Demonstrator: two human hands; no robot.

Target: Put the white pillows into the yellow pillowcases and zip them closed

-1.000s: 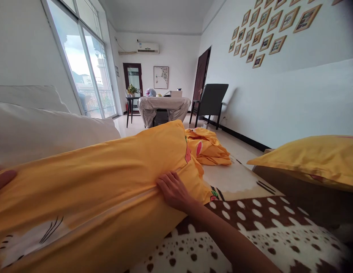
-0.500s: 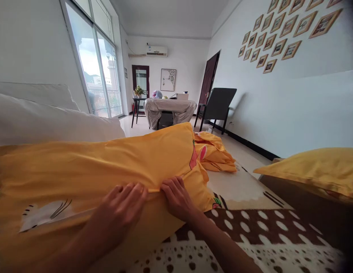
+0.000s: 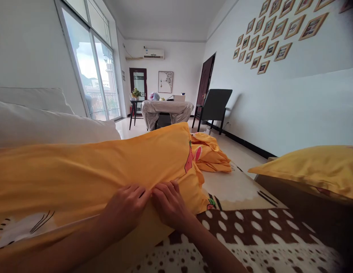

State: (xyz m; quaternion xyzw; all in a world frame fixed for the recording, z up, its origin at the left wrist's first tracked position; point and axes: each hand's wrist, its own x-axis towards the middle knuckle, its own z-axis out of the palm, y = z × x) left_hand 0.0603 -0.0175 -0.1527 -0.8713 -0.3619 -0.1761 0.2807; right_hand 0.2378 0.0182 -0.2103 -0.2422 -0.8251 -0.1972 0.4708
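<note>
A long pillow in a yellow pillowcase point(image 3: 108, 167) lies across the bed in front of me. My left hand point(image 3: 126, 206) and my right hand point(image 3: 169, 203) sit side by side on its near edge, fingers curled and pinching the yellow fabric along the opening seam. The fingertips of both hands nearly touch. A cartoon print shows at the far end of the case.
White pillows point(image 3: 45, 123) lie at the left behind the yellow one. A crumpled yellow cloth point(image 3: 212, 153) sits further along the bed. Another yellow pillow point(image 3: 315, 168) rests at the right. The brown-and-white spotted bedsheet point(image 3: 264, 235) covers the bed. A covered table and a dark chair point(image 3: 215, 106) stand farther off.
My left hand came in from the far left edge to the seam beside my right hand. Both hands have since closed up together on the fabric.
</note>
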